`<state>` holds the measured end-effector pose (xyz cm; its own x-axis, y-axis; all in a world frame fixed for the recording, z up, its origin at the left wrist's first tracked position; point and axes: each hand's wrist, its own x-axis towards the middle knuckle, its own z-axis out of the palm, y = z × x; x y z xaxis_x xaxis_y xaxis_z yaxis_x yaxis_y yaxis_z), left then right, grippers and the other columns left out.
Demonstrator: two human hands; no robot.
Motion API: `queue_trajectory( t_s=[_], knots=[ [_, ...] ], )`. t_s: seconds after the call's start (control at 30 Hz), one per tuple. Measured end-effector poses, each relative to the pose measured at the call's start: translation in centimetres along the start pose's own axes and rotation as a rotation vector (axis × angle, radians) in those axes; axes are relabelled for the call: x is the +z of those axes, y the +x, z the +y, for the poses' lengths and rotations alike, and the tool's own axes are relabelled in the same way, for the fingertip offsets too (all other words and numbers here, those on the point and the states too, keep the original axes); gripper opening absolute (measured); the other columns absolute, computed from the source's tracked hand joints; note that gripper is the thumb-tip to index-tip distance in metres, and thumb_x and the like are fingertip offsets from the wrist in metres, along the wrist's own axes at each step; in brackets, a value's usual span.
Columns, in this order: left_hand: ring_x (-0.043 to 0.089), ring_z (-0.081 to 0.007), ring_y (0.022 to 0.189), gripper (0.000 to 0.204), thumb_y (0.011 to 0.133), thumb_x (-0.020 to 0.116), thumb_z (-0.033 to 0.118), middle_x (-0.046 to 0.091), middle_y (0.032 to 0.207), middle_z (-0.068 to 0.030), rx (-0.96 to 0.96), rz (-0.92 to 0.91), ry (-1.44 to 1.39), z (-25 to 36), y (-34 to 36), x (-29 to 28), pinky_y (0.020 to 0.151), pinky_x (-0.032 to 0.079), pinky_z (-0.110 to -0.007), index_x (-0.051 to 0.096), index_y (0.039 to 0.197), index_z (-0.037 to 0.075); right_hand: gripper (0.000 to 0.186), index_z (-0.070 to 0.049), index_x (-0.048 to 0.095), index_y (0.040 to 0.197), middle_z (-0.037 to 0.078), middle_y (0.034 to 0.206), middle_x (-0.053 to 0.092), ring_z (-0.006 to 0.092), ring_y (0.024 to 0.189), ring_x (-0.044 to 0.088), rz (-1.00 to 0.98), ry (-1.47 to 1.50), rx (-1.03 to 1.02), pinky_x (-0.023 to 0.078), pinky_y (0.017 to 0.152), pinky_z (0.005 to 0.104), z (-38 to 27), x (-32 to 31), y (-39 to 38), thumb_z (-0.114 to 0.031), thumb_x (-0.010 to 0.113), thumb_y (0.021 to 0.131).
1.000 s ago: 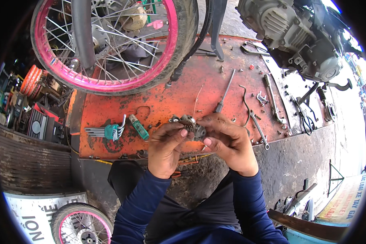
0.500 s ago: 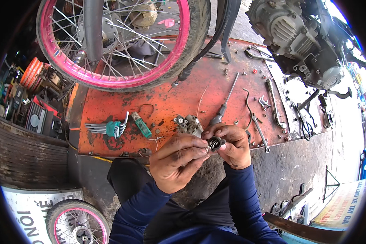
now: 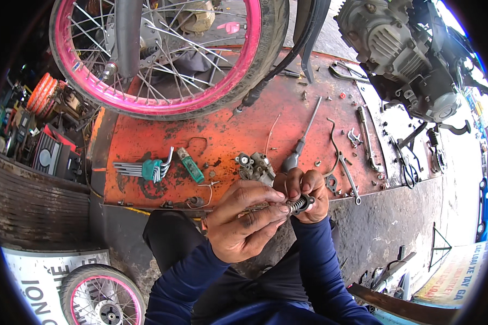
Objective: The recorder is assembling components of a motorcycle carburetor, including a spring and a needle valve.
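Note:
My left hand [image 3: 249, 219] is closed, its thumb and fingers pinching the near end of a small metal coil spring [image 3: 296, 206]. The spring's other end sits in a dark round cap with a flanged rim [image 3: 309, 201], which my right hand [image 3: 313, 187] grips with bent fingers. Both hands meet just over the bench's near edge. Beyond them a grey metal carburetor [image 3: 261, 169] lies on the red bench [image 3: 228, 135]. To its right rests a screwdriver [image 3: 294, 158] with a dark handle. My fingers hide part of the spring and cap.
A hex key set [image 3: 152, 170] and a green-and-clear small box [image 3: 191, 165] lie to the left. On the right are a wrench [image 3: 350, 181], a ratchet handle [image 3: 367, 138] and loose bolts. A pink-rimmed wheel [image 3: 162, 115] and an engine [image 3: 396, 49] overhang the far side.
Both hands, still gripping the spring and cap, have moved slightly right and down. My right fingers are bunched closer together above the cap. The view has shifted a little.

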<state>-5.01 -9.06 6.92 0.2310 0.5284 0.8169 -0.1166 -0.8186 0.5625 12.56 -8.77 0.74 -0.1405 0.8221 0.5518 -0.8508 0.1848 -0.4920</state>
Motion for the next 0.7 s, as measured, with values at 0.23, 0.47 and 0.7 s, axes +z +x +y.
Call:
queue_trajectory(
  t_s=[0.23,0.47,0.7],
  knots=[
    [0.067,-0.0277,0.094,0.034,0.074,0.078,-0.008,0.065,0.112,-0.0175,-0.077,0.045,-0.020,0.2,0.0,-0.3,0.076,0.056,-0.037,0.072,0.107,0.001,0.024,-0.006,0.064,0.106,0.011,0.098,0.061,0.0289,0.096,0.062,-0.096,0.082,-0.059,0.052,0.083,0.0500,0.5,-0.4,0.3,-0.013,0.074,0.086],
    [0.068,-0.0262,0.090,0.036,0.074,0.080,0.001,0.067,0.108,-0.0177,-0.144,0.109,0.333,3.0,-1.7,-4.8,0.072,0.056,-0.034,0.070,0.109,0.000,0.029,-0.004,0.064,0.113,0.011,0.104,0.063,0.0288,0.098,0.062,0.060,-0.023,-0.014,0.053,0.086,0.0444,-0.4,-0.1,0.0,-0.014,0.074,0.088],
    [0.066,-0.0353,0.095,0.058,0.082,0.078,0.020,0.064,0.116,-0.0238,-0.792,0.028,1.062,7.3,-12.3,-15.4,0.086,0.053,-0.042,0.058,0.131,-0.003,0.033,0.005,0.061,0.122,0.008,0.109,0.067,0.0150,0.095,0.065,0.481,-0.320,-0.031,0.057,0.085,0.0353,-0.9,0.3,0.3,-0.001,0.070,0.091]
  ],
)
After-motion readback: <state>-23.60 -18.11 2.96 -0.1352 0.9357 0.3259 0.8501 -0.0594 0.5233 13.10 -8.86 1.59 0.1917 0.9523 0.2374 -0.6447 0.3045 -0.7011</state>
